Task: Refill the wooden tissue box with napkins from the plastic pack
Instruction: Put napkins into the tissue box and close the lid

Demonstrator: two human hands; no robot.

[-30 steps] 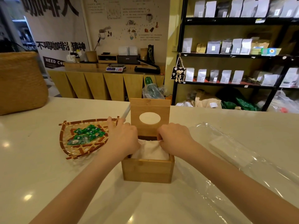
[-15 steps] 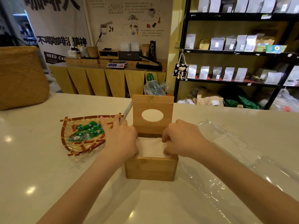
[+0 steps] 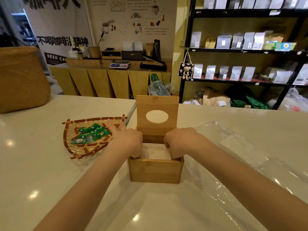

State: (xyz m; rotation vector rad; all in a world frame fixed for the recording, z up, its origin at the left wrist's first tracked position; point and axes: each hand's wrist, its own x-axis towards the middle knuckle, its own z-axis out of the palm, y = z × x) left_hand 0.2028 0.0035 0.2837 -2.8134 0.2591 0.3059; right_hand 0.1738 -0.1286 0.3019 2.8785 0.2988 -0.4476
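The wooden tissue box (image 3: 155,171) stands in the middle of the white counter. Its lid (image 3: 156,104) with an oval hole is swung up at the back. White napkins (image 3: 155,151) lie inside, just below the rim. My left hand (image 3: 127,141) reaches into the box's left side, fingers curled down on the stack's edge, one finger stretched out over the tray. My right hand (image 3: 180,142) does the same on the right side. The clear plastic pack (image 3: 250,165) lies crumpled to the right, with some white napkins (image 3: 233,145) still in it.
A woven bamboo tray (image 3: 73,151) holding green wrapped candies (image 3: 90,133) sits just left of the box, close to my left hand. A large woven basket (image 3: 21,80) stands at the far left. Shelves and a wooden service counter lie beyond the counter's far edge.
The napkin stack has sunk from bulging above the rim to lying lower inside the box. Both hands have gone down with it at its sides.
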